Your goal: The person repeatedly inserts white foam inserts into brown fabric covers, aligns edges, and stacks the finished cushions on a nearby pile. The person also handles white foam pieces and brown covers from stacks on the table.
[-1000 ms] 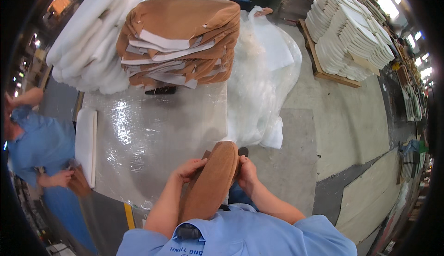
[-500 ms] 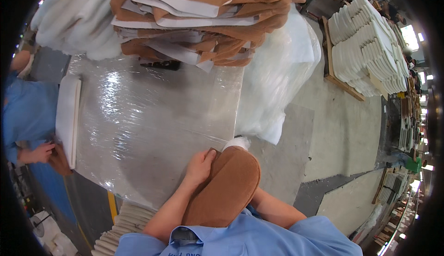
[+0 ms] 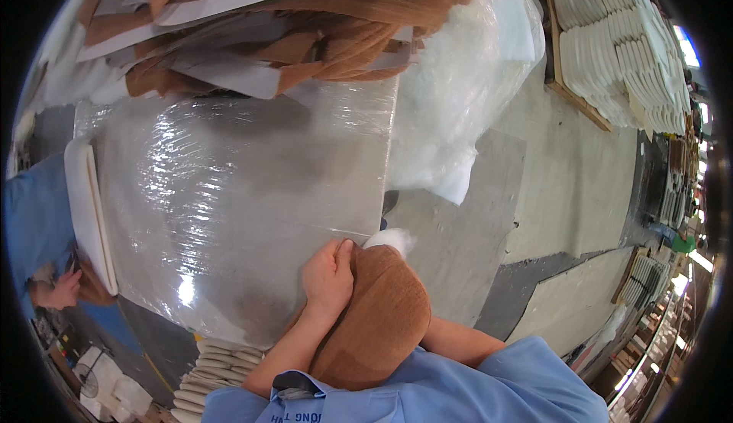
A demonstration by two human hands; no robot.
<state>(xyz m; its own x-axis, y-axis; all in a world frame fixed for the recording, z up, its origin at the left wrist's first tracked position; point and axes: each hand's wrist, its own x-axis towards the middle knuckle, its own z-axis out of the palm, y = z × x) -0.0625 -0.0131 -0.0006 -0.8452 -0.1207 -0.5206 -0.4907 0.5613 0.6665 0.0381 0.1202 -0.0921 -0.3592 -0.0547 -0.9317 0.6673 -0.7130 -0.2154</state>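
Note:
Against my chest is a brown fabric cushion cover (image 3: 382, 312), rounded and filled out on its right side. White padding (image 3: 395, 238) pokes out at its far end. My left hand (image 3: 328, 276) is closed on the cover's left edge, thumb on top, close to the table's near right corner. Of my right arm, only the forearm (image 3: 462, 340) shows, passing behind or into the cover; the hand itself is hidden, so its fingers cannot be seen.
A plastic-wrapped table (image 3: 267, 201) bears a pile of brown pieces with pale backing (image 3: 336, 45). Right of it stands a clear bag of white material (image 3: 450, 110). White pads are stacked on a pallet (image 3: 588, 106). At left, a co-worker's hand (image 3: 59, 292) is near a white pad (image 3: 90, 213).
My view has shifted, bringing the brown pile nearer. My left hand has turned and closed more tightly on the cover's edge. The cover looks more upright and rounded.

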